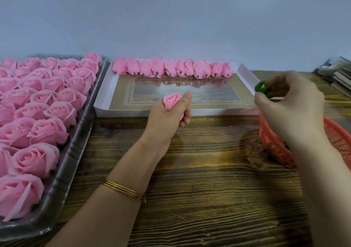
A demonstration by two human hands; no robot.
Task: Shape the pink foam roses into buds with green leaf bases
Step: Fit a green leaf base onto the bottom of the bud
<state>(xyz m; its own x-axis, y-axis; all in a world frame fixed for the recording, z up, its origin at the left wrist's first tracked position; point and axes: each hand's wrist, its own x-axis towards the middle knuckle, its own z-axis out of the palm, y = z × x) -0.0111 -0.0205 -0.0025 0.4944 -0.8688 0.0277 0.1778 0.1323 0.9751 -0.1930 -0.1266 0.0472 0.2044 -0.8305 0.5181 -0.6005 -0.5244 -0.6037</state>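
Pink foam rose [171,100], clasped in the left grip [169,119], sits at the white box [123,111] near edge; right grip [290,104] pinches a green leaf base [260,88] above the red basket [335,128] rim.

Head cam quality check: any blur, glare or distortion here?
Head view: right hand and its green leaf base motion-blurred; left hand with pink bud sharp; glare patch on table; box window mirrors the bud row; wide-angle bends the rose tray.

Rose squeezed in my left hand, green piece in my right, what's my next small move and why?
Probably bring the green leaf base in your right hand to the bud in your left hand; they are apart, bud already squeezed.
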